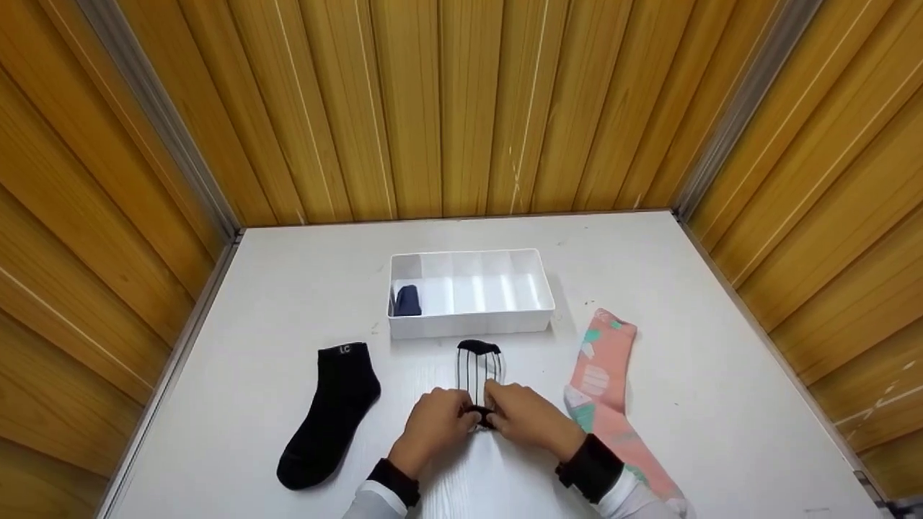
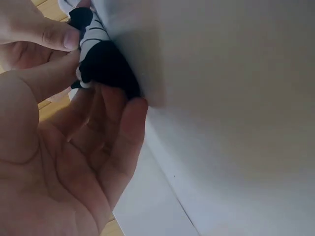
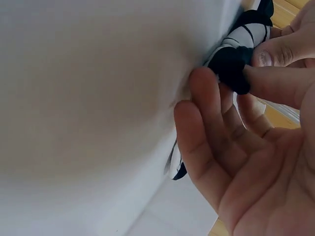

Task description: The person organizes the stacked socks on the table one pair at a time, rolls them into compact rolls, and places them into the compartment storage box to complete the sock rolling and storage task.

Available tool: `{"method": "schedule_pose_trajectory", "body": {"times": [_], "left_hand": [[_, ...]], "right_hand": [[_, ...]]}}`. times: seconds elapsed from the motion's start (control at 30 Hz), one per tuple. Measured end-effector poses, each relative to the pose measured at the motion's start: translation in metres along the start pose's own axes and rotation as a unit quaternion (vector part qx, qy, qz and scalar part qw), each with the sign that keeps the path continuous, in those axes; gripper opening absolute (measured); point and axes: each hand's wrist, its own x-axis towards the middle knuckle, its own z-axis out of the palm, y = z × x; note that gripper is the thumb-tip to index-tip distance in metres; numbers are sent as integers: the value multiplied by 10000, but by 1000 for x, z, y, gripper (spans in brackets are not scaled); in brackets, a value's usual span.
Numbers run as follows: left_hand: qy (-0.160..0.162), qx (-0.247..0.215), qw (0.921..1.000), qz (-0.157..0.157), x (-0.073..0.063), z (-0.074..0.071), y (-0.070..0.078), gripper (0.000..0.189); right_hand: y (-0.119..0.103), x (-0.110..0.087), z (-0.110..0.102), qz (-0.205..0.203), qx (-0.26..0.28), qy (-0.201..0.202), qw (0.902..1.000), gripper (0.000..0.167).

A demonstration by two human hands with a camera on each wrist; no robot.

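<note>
Between my hands lies a white sock with black stripes point(image 1: 478, 347), its far end black and pointing toward the box. My left hand point(image 1: 438, 420) pinches the left side of its near end, which is bunched up and black. On the other side, my right hand point(image 1: 530, 418) pinches the same end with thumb and fingers. Both wrist views show the bunched sock point(image 2: 109, 64) close to the table top, the fingertips curled around it. A black ankle sock point(image 1: 328, 418) lies flat to the left, and a pink patterned sock point(image 1: 609, 367) to the right, partly behind my right wrist.
Beyond the striped sock stands a white divided box point(image 1: 469, 324). A dark blue rolled bundle point(image 1: 408, 301) sits in its leftmost compartment. Yellow wood-look walls point(image 1: 461, 108) enclose the white table point(image 1: 303, 281) at the back and sides.
</note>
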Motion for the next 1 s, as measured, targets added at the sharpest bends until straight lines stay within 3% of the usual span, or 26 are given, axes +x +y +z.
{"method": "schedule_pose_trajectory", "body": {"times": [0.1,0.23,0.4,0.63,0.8,1.0], "left_hand": [[169,182,9996,-114,1,1,1,20],[394,617,9973,-38,2,3,4,26],[599,1064,9921,274,2,4,10,19],[698,1334,9874,494,-2,3,16,9],[487,1290,9892,507,-8,1,15,11],[495,1256,9899,431,-6,3,13,13]], "right_hand": [[-3,1,2,-112,-521,464,9975,17],[-8,-1,6,-474,-1378,1007,9842,13],[-11,-3,10,-820,-2013,1002,9709,8],[-11,-5,7,-786,-1887,791,9757,21],[-8,-6,9,-847,-1813,813,9764,17],[-7,-5,10,-823,-1723,960,9769,11]]}}
